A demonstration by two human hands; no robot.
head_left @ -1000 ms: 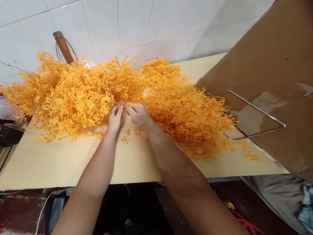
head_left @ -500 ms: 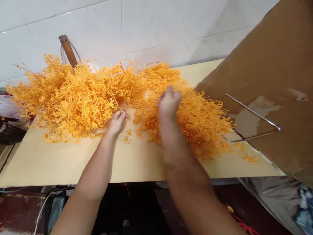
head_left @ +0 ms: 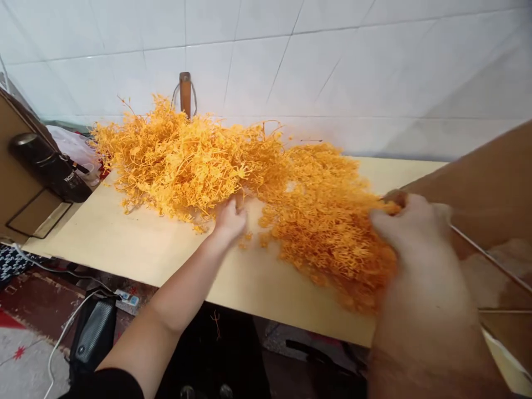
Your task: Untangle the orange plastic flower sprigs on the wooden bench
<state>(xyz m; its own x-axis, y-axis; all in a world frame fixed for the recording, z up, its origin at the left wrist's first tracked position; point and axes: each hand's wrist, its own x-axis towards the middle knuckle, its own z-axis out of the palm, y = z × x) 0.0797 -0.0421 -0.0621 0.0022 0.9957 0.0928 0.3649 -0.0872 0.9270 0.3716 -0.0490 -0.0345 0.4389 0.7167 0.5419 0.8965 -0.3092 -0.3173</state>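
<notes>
A large heap of orange, frilly plastic-looking sprigs (head_left: 187, 163) spreads over the left half of the pale tabletop (head_left: 153, 257). A second orange pile (head_left: 328, 221) lies to its right. My left hand (head_left: 231, 219) is closed at the lower right edge of the left heap; what its fingers pinch is too blurred to name. My right hand (head_left: 409, 219), smeared by motion, is at the right edge of the second pile, touching or just over its sprigs. Whether it holds any cannot be made out. A few loose orange bits (head_left: 246, 239) lie between the piles.
Cardboard (head_left: 490, 183) stands at the right with a metal wire frame (head_left: 490, 255). A black bottle (head_left: 50, 169) and a plastic bag (head_left: 75, 147) are at the left. Behind is a white tiled wall (head_left: 266, 72) with a wooden-handled item (head_left: 185, 95) before it.
The view has turned, so the left side shows more. My right hand has moved right, from above the middle of the right pile to its far edge. My left hand stays by the left heap.
</notes>
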